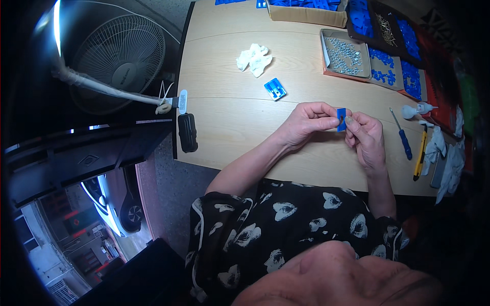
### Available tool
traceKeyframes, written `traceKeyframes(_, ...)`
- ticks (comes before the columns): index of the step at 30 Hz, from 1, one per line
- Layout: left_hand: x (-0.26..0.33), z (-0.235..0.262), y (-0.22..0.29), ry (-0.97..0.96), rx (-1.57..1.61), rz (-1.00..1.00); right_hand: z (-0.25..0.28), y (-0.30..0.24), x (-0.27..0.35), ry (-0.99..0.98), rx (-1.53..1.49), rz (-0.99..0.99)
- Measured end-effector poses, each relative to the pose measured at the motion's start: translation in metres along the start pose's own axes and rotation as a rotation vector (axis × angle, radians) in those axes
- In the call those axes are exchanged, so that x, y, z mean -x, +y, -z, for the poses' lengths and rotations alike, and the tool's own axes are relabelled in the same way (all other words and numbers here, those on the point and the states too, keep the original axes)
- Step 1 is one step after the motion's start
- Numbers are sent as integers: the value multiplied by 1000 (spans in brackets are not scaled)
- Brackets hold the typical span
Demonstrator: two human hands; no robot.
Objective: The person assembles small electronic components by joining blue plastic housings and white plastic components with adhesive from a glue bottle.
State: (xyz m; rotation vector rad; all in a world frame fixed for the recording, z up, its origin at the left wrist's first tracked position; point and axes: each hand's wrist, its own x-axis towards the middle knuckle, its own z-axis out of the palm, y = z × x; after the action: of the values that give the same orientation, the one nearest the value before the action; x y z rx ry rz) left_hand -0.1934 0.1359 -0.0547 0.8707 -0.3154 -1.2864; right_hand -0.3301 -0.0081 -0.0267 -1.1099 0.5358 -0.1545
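A small flat blue plastic piece, with what looks like a dark opening in its middle, is held up over the table between my two hands. My left hand pinches its left edge between thumb and fingers. On the other side, the thumb and fingers of my right hand close on its right edge. Farther off on the wood-topped table lies another blue piece with pale, shiny parts on it. Behind that sits a crumpled white tissue.
At right lie a blue-handled screwdriver, a white squeeze bottle, a yellow cutter knife and white rags. Boxes at the back right hold small metal parts and blue pieces. A black case rests by the left edge, near a fan.
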Motion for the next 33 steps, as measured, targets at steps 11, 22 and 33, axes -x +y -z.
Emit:
traceKeyframes(11,14,5,1,69,210,35,52,-7,27,380,606,430)
traceKeyframes(22,6,11,-1,3,346,44,135,-31,27,909,1089,352)
traceKeyframes(33,7,17,0,30,336,-30,144,-17,5,717,949,321)
